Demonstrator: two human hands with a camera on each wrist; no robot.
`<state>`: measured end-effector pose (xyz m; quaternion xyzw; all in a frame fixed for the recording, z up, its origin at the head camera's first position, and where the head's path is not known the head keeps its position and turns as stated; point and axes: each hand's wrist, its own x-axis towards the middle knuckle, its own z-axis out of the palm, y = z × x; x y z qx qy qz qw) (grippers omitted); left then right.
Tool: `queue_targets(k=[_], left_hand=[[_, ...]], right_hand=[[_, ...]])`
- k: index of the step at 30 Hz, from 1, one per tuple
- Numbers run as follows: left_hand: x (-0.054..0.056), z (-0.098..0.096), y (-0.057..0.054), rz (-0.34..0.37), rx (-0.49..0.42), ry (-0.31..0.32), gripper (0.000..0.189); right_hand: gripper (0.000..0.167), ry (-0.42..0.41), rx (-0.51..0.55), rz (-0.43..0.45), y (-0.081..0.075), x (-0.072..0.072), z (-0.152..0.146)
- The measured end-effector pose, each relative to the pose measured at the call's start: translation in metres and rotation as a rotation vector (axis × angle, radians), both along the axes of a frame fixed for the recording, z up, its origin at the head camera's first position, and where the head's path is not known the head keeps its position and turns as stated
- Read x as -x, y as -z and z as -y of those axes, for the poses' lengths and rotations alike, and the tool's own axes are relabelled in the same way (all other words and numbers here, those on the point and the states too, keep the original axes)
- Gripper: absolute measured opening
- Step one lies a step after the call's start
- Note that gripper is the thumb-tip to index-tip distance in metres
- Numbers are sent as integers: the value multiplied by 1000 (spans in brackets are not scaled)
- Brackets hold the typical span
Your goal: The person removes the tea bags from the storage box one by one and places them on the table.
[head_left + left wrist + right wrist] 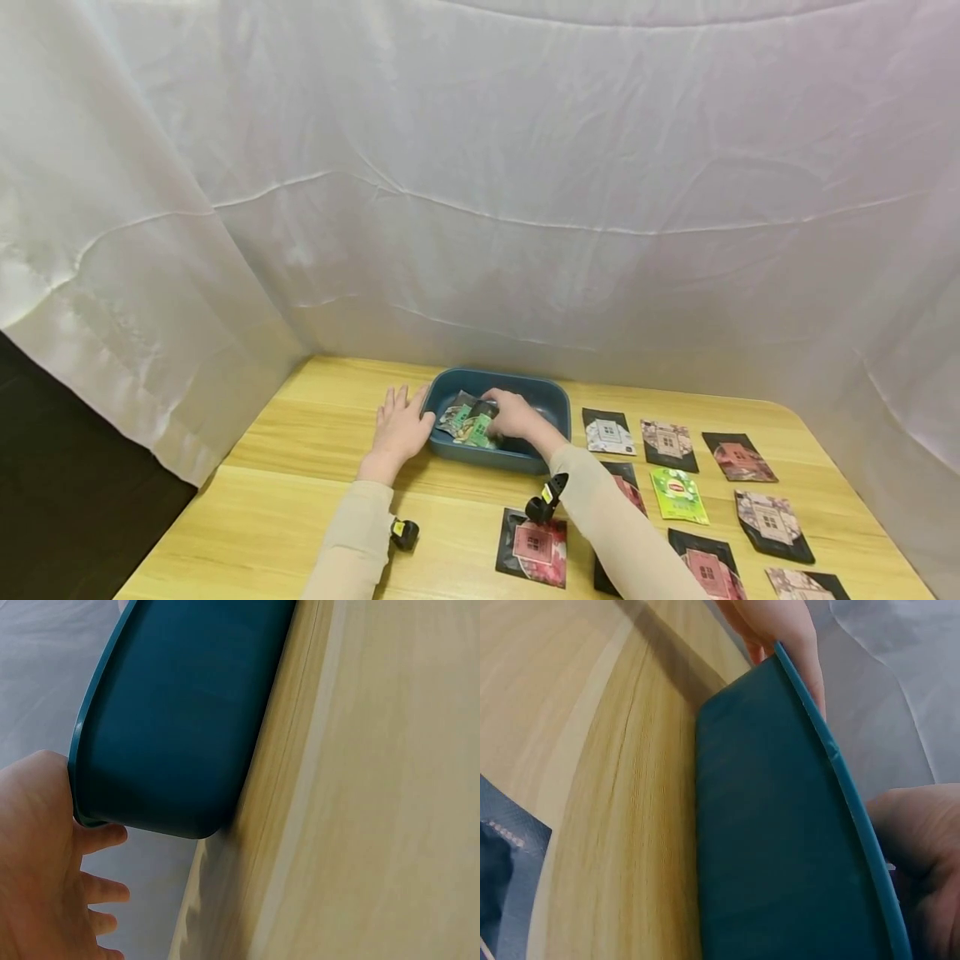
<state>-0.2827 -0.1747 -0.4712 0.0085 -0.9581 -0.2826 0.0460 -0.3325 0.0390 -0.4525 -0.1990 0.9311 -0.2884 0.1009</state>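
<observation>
A dark blue plastic box [480,456] stands on the table, with several small packets inside its left half. My left hand [401,427] rests against the box's left end, its fingers spread along the outside and its thumb side at the rim; the left wrist view shows these fingers [105,889] beyond the end wall. Reaching over the front rim, my right hand [517,417] is inside the box, its fingers and thumb pinching a black-and-green tea packet [477,431]. Beside it lies another clear-and-green packet [454,414]. The box wall hides part of this hand [922,840] in the right wrist view.
Several flat tea packets lie right of the box, among them a green-yellow one [678,495] and a white-and-black one [609,433]. A red-and-black packet [532,546] lies in front, near my right forearm. A pale curtain [525,250] hangs behind the wooden table [300,467].
</observation>
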Motion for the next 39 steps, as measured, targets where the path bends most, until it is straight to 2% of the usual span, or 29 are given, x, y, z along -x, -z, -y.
queue_targets(k=[10,19,27,35,36,39], left_hand=[[2,0,2,-5,-10,6,56],[3,1,2,-4,-18,1,59],[5,3,2,8,10,6,58],[6,4,3,8,7,15,58],[6,4,3,8,6,16,58],[6,5,2,6,-5,18,58]], right_hand=[[49,-4,112,-61,-2,-3,-6],[49,58,262,1,-16,-9,-27],[51,109,404,1,-30,-14,-48],[50,132,465,10,-40,-20,-74],[50,135,467,9,-45,-25,-76],[50,144,480,12,-45,-26,-85]])
